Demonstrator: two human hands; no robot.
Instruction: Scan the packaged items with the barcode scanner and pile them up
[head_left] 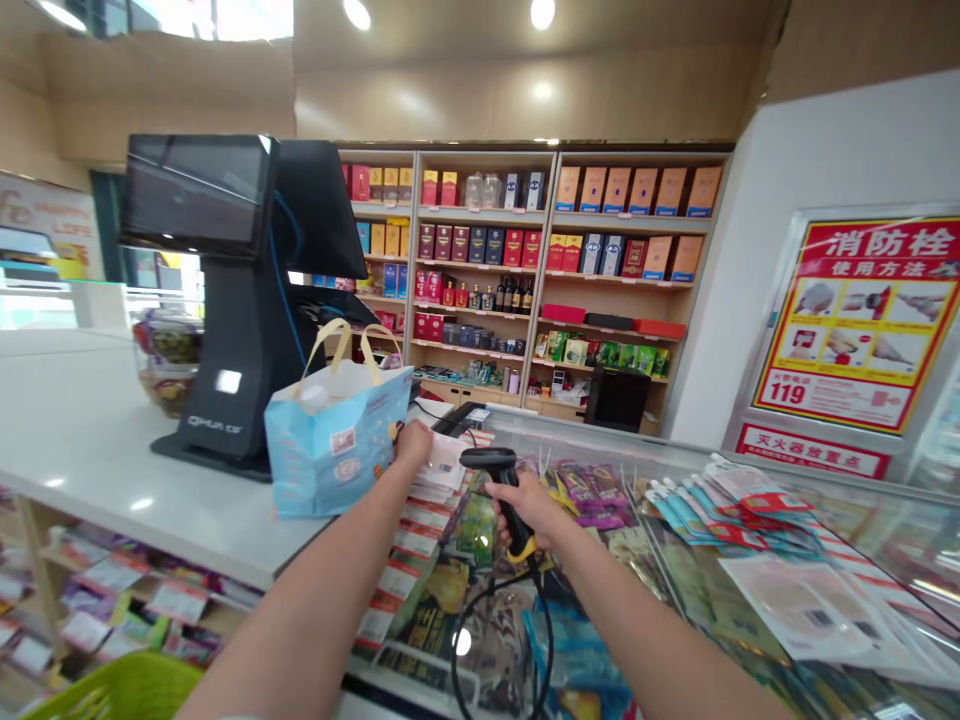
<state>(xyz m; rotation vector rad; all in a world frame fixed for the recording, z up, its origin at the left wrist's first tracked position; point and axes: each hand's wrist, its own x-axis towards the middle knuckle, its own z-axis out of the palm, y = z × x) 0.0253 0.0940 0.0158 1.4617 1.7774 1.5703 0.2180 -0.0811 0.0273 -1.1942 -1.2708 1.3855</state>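
My right hand (525, 505) is wrapped around the handle of a black barcode scanner (489, 459) with a yellow trim, its head pointing left. The scanner's black cable (551, 640) loops down over the glass counter. My left hand (412, 442) is closed beside a light blue shopping bag (337, 440) with pale yellow handles. White flat packets (441, 466) with printed labels lie right by the left hand; whether its fingers grip one is hidden.
A black point-of-sale terminal (232, 300) stands left on the white counter (82, 420). Under the glass are snack packs (592, 492). Blue-and-red packets (739, 505) and white packets (799, 605) lie on the glass at right. A green basket (112, 690) is at lower left.
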